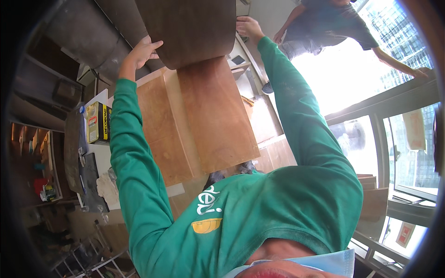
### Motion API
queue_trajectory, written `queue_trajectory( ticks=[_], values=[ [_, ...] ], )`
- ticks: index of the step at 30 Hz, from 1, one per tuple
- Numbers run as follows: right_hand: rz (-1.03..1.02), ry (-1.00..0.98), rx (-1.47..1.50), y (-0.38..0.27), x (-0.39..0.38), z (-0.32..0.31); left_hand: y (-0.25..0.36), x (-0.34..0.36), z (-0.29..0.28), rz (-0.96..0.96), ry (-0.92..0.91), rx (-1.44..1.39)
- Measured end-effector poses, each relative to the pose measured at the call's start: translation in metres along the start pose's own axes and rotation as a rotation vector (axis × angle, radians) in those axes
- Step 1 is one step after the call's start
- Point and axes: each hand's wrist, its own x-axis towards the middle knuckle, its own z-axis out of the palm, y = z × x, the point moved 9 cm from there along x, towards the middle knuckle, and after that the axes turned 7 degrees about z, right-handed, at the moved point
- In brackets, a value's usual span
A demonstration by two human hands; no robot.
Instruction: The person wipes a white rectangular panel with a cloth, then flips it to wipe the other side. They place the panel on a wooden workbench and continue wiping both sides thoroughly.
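The person in a green long-sleeved shirt reached both arms far up toward a dark brown curved panel (190,30) at the far end of the scene. The left hand (141,52) lay flat against the panel's left edge, its grip spread with fingers extended along the rim. The right hand (248,25) touched the panel's right edge, fingers loosely curled; whether that grip pinched the edge could not be told. The panel hung above a lighter wooden cabinet (204,116), its lower rounded corner overlapping the cabinet's far end.

To the left, a yellow and black can (96,123) stood on a dark counter (74,153), with crumpled rags (107,187) nearer. Shelves with small items (34,162) stood at the far left. On the far right, another person in a dark shirt (324,23) leaned by bright windows (361,78).
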Motion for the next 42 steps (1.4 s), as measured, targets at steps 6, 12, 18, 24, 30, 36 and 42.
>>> queue_trajectory(
  ticks=[6, 12, 18, 24, 30, 36, 42],
  values=[
    [-0.122, -0.258, 0.425, -0.170, -0.093, -0.021, -0.015, -0.016, 0.008, 0.020, -0.049, 0.002],
    [-0.343, -0.063, -0.333, -0.217, -0.149, -0.025, -0.026, -0.022, 0.017, 0.099, -0.026, 0.014],
    [-0.493, 0.155, -0.388, -0.245, -0.164, 0.021, -0.012, -0.051, 0.032, 0.260, -0.029, 0.093],
    [-0.416, 0.063, -0.378, -0.228, -0.176, 0.001, -0.011, -0.078, 0.049, 0.158, -0.113, 0.033],
    [-0.446, 0.037, -0.372, -0.216, -0.212, 0.000, -0.022, -0.097, 0.049, 0.175, -0.090, 0.243],
    [-0.362, 0.042, -0.329, -0.185, -0.246, -0.003, -0.031, -0.121, 0.060, 0.447, -0.017, 0.669],
    [-0.388, 0.060, -0.378, -0.146, -0.291, -0.032, -0.045, -0.158, 0.072, 0.351, -0.037, 0.159]
  ],
)
